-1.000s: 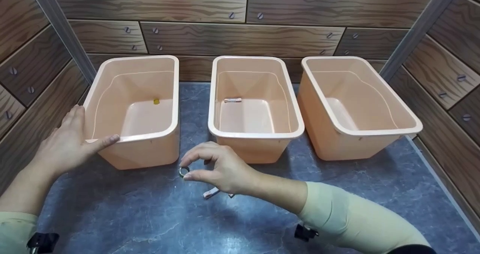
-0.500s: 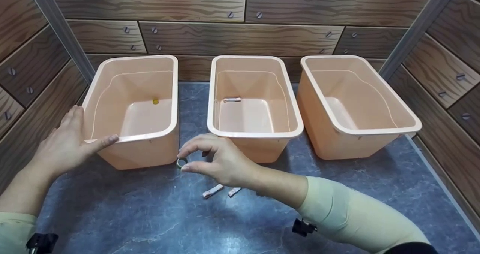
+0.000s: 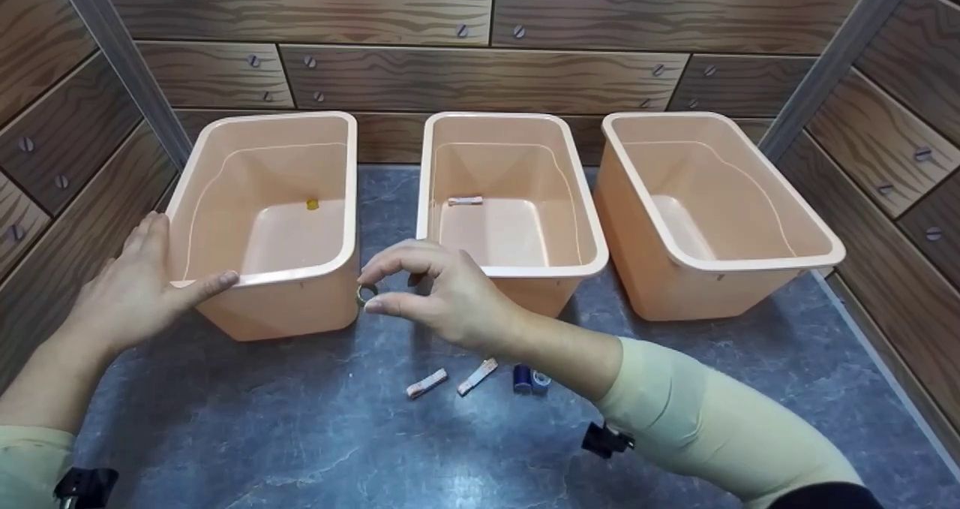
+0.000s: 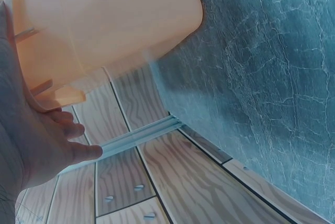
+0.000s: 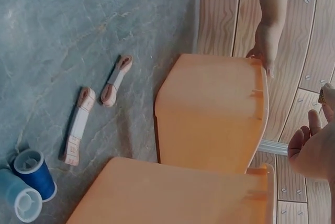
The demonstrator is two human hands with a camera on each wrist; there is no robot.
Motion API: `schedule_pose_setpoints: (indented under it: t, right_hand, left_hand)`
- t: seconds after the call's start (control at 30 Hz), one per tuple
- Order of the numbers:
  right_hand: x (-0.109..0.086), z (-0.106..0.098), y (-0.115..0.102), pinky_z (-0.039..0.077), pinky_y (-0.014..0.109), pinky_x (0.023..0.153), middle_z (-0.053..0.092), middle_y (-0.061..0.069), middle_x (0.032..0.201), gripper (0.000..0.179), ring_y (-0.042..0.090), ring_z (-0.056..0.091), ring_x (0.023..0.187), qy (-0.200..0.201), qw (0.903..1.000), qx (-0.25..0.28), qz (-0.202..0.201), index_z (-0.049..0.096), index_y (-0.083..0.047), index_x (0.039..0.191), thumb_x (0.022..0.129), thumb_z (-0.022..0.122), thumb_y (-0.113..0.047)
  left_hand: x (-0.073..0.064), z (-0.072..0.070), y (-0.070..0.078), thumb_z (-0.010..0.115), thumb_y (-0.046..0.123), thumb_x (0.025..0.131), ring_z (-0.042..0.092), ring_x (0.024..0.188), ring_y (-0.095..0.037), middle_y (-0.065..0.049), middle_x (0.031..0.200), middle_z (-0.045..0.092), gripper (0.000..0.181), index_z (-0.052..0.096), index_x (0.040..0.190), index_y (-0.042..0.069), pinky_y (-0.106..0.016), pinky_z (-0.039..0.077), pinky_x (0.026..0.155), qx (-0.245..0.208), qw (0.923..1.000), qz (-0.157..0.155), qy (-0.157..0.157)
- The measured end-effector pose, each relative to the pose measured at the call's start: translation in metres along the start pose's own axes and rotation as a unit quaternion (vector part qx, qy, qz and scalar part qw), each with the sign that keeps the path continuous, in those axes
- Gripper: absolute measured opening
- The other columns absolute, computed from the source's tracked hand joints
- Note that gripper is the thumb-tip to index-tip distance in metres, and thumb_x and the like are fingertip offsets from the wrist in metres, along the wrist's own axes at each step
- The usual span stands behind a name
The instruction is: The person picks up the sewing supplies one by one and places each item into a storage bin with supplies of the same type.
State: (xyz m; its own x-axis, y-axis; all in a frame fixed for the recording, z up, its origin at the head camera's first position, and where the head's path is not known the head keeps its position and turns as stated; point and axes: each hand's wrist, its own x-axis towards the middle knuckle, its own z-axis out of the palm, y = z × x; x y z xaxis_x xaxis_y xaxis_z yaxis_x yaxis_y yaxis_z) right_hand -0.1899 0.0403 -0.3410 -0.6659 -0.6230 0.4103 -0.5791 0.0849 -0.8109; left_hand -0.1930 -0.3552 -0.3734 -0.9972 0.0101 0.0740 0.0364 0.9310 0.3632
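My right hand [image 3: 457,295] pinches a small metal ring thimble [image 3: 366,295] between thumb and fingertips, above the table in the gap between the left and middle bins. A dotted bit of the thimble [image 5: 321,97] shows at the edge of the right wrist view. My left hand [image 3: 135,284] rests against the left peach bin [image 3: 277,302], thumb along its front rim and fingers at its left side. Inside that bin lies a small yellow thing [image 3: 312,204]. The middle bin [image 3: 536,287] holds a folded tape measure [image 3: 465,200].
Two folded tape measures, one left [image 3: 426,383] and one right [image 3: 478,377], lie on the blue marbled table. Beside them are a dark blue thread spool [image 3: 521,378] and a light blue one [image 3: 540,381]. A third bin [image 3: 705,291] stands right. Wood-patterned walls [image 3: 480,77] surround the table.
My right hand has risen away from me with the thimble, uncovering the right tape measure and the thread spools. The left hand stays at the bin.
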Motion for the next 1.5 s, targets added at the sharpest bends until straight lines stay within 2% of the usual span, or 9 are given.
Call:
schedule_pose_setpoints:
  t: [0.07, 0.23, 0.5, 0.6, 0.77, 1.07, 1.4, 1.5]
  right_hand:
    - [0.002, -0.002, -0.001, 0.051, 0.033, 0.086, 0.074, -0.008, 0.118, 0.019, 0.008, 0.063, 0.112, 0.005, 1.0000, 0.000, 0.001, 0.080, -0.009, 0.113, 0.095, 0.083, -0.015]
    - [0.007, -0.006, -0.004, 0.047, 0.028, 0.082, 0.074, -0.008, 0.116, 0.018, 0.007, 0.062, 0.108, 0.021, 0.9997, -0.009, 0.000, 0.080, -0.010, 0.110, 0.093, 0.084, -0.015]
    - [0.018, -0.014, -0.003, 0.050, 0.029, 0.081, 0.075, -0.003, 0.116, 0.019, 0.015, 0.063, 0.107, 0.033, 0.9993, -0.010, -0.016, 0.080, -0.006, 0.110, 0.092, 0.084, -0.012]
    - [0.021, -0.015, -0.003, 0.049, 0.027, 0.080, 0.075, -0.002, 0.116, 0.020, 0.014, 0.063, 0.105, 0.034, 0.9993, -0.007, -0.016, 0.080, -0.006, 0.110, 0.092, 0.084, -0.011]
    - [0.025, -0.016, -0.005, 0.048, 0.026, 0.077, 0.075, -0.003, 0.115, 0.020, 0.008, 0.062, 0.098, 0.037, 0.9993, -0.003, -0.009, 0.080, -0.006, 0.112, 0.093, 0.084, -0.012]
    - [0.034, -0.017, -0.010, 0.048, 0.026, 0.072, 0.074, -0.004, 0.116, 0.022, 0.008, 0.058, 0.085, 0.045, 0.9989, -0.004, 0.010, 0.080, -0.008, 0.113, 0.093, 0.084, -0.013]
    - [0.046, -0.020, -0.013, 0.046, 0.024, 0.069, 0.074, 0.001, 0.113, 0.024, 0.009, 0.056, 0.079, 0.053, 0.9985, 0.006, 0.011, 0.080, -0.003, 0.114, 0.092, 0.085, -0.011]
    - [0.049, -0.020, -0.014, 0.046, 0.024, 0.071, 0.075, 0.001, 0.113, 0.024, 0.009, 0.058, 0.084, 0.058, 0.9982, 0.009, 0.009, 0.080, -0.003, 0.114, 0.092, 0.085, -0.011]
  left_hand:
    - [0.000, 0.000, -0.001, 0.064, 0.073, 0.094, 0.019, 0.139, -0.077, -0.041, 0.168, 0.000, 0.128, -0.003, 0.164, -0.011, -0.090, 0.019, 0.103, 0.002, 1.0000, 0.000, 0.002]
    - [0.000, 0.001, -0.002, 0.065, 0.073, 0.093, 0.021, 0.139, -0.077, -0.041, 0.168, 0.001, 0.129, -0.003, 0.164, -0.011, -0.090, 0.020, 0.102, 0.004, 1.0000, -0.001, 0.003]
    - [0.000, -0.001, 0.001, 0.065, 0.072, 0.094, 0.021, 0.141, -0.075, -0.041, 0.168, 0.000, 0.128, -0.003, 0.164, -0.011, -0.090, 0.019, 0.103, 0.001, 1.0000, 0.003, 0.003]
    - [0.000, -0.001, 0.002, 0.065, 0.072, 0.094, 0.020, 0.142, -0.074, -0.041, 0.168, 0.000, 0.129, -0.003, 0.164, -0.011, -0.090, 0.019, 0.103, 0.001, 1.0000, 0.002, 0.001]
    - [-0.001, 0.000, 0.001, 0.065, 0.073, 0.094, 0.018, 0.143, -0.073, -0.041, 0.168, 0.000, 0.129, -0.003, 0.164, -0.010, -0.090, 0.019, 0.103, -0.001, 1.0000, -0.001, -0.003]
    - [0.000, -0.002, 0.000, 0.064, 0.073, 0.093, 0.016, 0.145, -0.071, -0.041, 0.168, 0.001, 0.128, -0.003, 0.165, -0.010, -0.091, 0.021, 0.100, 0.001, 1.0000, -0.004, -0.003]
    - [-0.001, -0.001, 0.001, 0.065, 0.074, 0.093, 0.022, 0.139, -0.076, -0.041, 0.168, 0.003, 0.128, -0.001, 0.165, -0.010, -0.091, 0.025, 0.097, 0.005, 1.0000, -0.004, 0.001]
    - [-0.001, -0.002, 0.002, 0.064, 0.074, 0.093, 0.022, 0.139, -0.076, -0.041, 0.168, 0.003, 0.128, -0.001, 0.165, -0.010, -0.091, 0.025, 0.098, 0.007, 1.0000, -0.004, 0.001]
